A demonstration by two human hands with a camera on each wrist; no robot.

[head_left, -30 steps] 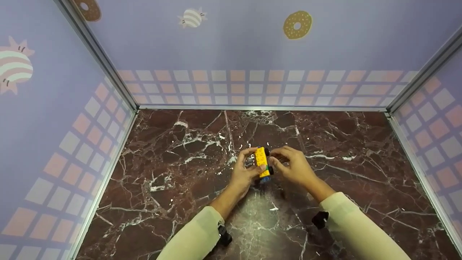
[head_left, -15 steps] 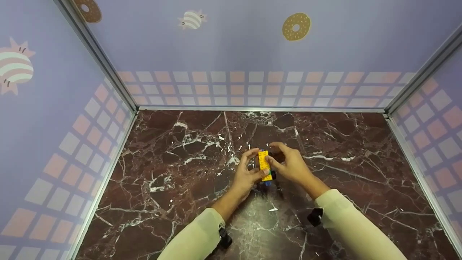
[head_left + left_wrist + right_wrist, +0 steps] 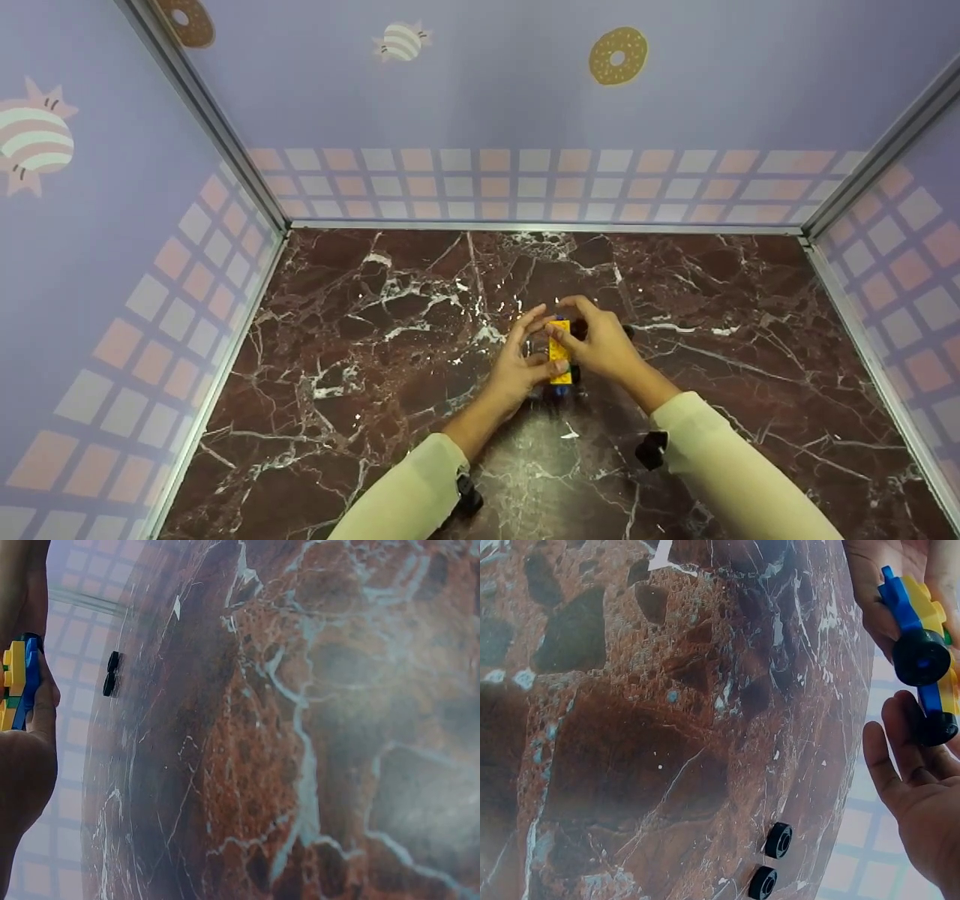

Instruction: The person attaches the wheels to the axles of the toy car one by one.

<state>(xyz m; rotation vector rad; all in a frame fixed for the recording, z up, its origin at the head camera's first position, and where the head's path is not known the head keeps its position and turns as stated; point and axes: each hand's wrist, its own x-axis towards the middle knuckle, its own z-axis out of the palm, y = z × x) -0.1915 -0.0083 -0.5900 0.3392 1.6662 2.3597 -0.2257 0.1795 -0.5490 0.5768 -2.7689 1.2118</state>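
A toy car [image 3: 559, 351] of building bricks, yellow on top over a blue base with a bit of green, is between both hands. My left hand [image 3: 514, 375] grips it from the left, thumb on the yellow brick's near end. From the right, my right hand [image 3: 604, 341] pinches the far end, its thumb on the yellow brick and its fingers near a wheel. In the right wrist view, one black wheel [image 3: 922, 658] sits near the left hand, and another wheel [image 3: 936, 729] lies against the right hand's fingers. Part of the car is hidden behind the hands.
Two loose black wheels [image 3: 778, 840] lie on the dark red marbled table [image 3: 390, 360], mostly hidden behind the right hand in the head view. Purple panels [image 3: 480, 97] with pink and white squares stand along the back and both sides.
The car has shifted a little right and nearer the body, straightening from its tilt. My right hand has come in from beside it, its thumb now on the yellow brick.
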